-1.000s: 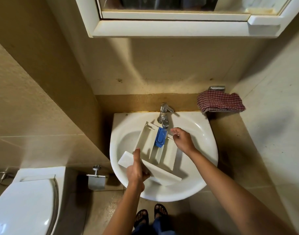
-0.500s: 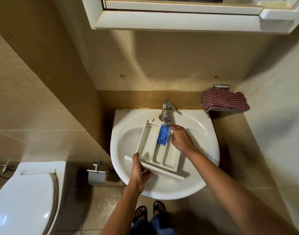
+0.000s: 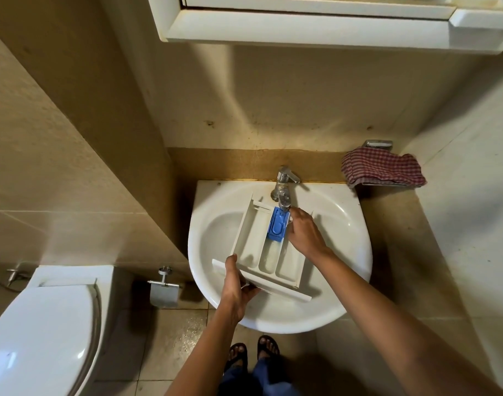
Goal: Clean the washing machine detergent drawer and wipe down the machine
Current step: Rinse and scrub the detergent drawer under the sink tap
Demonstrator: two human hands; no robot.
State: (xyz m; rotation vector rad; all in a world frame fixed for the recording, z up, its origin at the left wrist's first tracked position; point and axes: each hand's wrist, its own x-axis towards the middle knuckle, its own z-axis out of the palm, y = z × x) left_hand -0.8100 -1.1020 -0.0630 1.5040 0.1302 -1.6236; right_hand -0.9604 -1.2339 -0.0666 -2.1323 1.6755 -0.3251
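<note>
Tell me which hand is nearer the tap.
Right. The right hand is right by the tap, at the far end of the drawer; the left hand grips its front panel, farther off.

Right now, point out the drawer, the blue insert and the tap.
drawer (image 3: 248,240): head view, floor of left compartment.
blue insert (image 3: 278,227): head view, its top face.
tap (image 3: 283,195): head view, its spout.

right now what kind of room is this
Most likely a small bathroom: a white wall-hung sink with a metal tap, a toilet to its left, and a toilet-paper holder on the wall between them.
</note>
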